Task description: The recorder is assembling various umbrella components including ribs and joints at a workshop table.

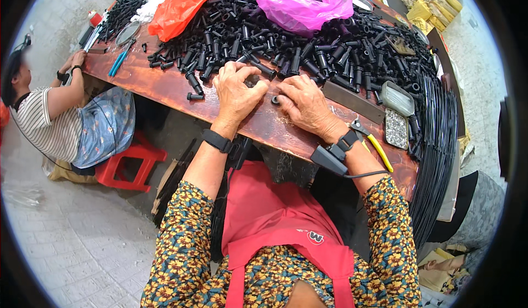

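Note:
Close to the table's front edge, my left hand (236,91) is curled, thumb and fingers closing around something dark I cannot make out. My right hand (306,103) is beside it, thumb and fingers pinched on a small black cylindrical part (275,100) whose round end shows. Just beyond both hands spreads a large heap of black tubular plastic parts (236,47). One loose black part (194,96) lies at the edge, left of my left hand. A flat dark metal bar (353,102) rests right of my right hand.
Yellow-handled pliers (378,151), a tray of small metal bits (396,129) and a clear plastic box (397,98) lie at right, before long black rods (434,159). Orange (179,11) and pink bags (305,6) top the heap. A co-worker (60,110) sits at left near blue-handled pliers (119,62).

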Available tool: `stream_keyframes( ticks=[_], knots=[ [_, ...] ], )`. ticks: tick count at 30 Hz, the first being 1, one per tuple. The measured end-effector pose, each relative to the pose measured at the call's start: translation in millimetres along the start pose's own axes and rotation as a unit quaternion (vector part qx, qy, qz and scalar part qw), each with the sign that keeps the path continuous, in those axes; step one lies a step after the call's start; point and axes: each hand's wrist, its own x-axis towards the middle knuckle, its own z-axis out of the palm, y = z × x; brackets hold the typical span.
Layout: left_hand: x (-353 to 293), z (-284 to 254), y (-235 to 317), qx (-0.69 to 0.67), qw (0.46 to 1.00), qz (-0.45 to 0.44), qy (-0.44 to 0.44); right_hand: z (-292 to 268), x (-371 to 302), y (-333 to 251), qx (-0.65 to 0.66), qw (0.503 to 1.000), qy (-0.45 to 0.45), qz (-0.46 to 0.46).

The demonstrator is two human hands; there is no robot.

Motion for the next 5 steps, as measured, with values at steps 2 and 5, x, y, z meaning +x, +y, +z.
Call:
stream_keyframes(
  ticks=[2,5],
  knots=[
    [2,-1,0,-0.04,0.998,-0.034,-0.025,0,4,5,-0.005,1.0,0.013,-0.007],
    [4,3,-15,-0.069,0.995,-0.062,-0.046,1,9,9,0.026,1.0,-0.004,0.01]
  ],
)
